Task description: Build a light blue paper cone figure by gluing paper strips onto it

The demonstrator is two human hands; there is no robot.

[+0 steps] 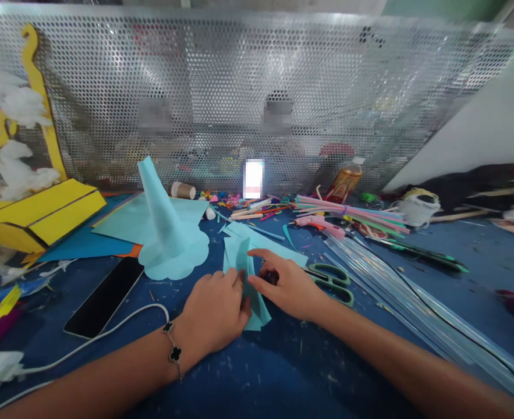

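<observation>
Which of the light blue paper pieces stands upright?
The pointed paper cone on its scalloped base; the sheet behind it lies flat, and the folded piece lies low.

The pale blue paper sheet [238,263] looks matt and smooth, the grey perforated metal panel [257,64] is shiny, the black rectangular phone [103,297] has a glossy face, and the long clear plastic sticks [392,285] look smooth and slightly glossy.
</observation>
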